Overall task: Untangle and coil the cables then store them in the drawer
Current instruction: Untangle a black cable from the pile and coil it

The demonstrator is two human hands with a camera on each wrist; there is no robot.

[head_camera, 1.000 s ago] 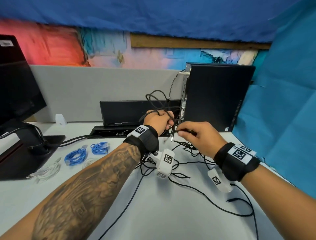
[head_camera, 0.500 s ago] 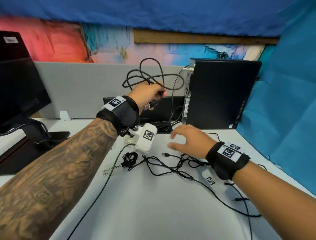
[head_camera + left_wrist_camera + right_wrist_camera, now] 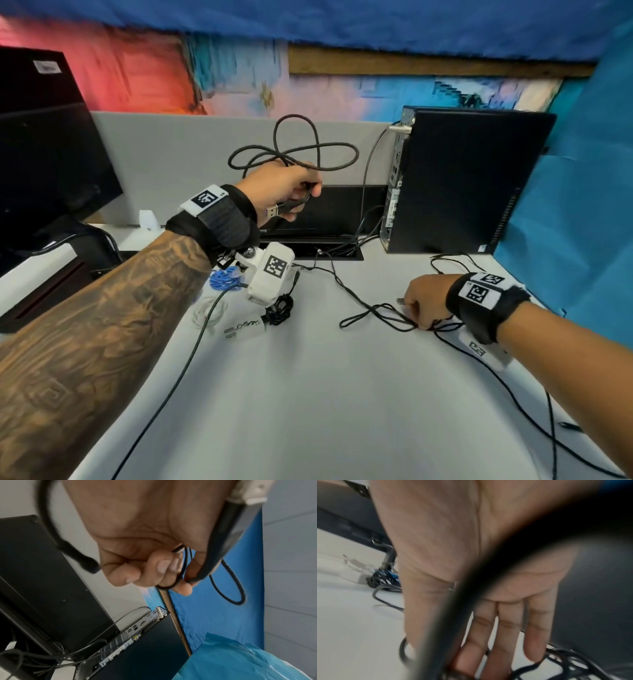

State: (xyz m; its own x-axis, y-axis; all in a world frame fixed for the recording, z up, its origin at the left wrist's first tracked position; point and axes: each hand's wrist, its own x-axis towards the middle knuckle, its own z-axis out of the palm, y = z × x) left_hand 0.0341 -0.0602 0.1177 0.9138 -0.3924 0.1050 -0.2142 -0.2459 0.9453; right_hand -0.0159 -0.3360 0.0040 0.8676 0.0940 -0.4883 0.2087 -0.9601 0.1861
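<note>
One braided cable (image 3: 294, 150), now lifted clear of the tangle (image 3: 387, 317), hangs looped left of the computer tower (image 3: 469, 185), clenched in the left hand (image 3: 284, 188). The right hand (image 3: 424, 301) has dropped onto the counter (image 3: 325, 394) before the tower, its grip closing on the tangle.

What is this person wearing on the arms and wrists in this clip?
No sleeves. The left forearm is heavily tattooed. Each wrist wears a black strap topped with a white tag printed with a black square marker. A white camera block bearing a similar marker hangs under each wrist.
</note>
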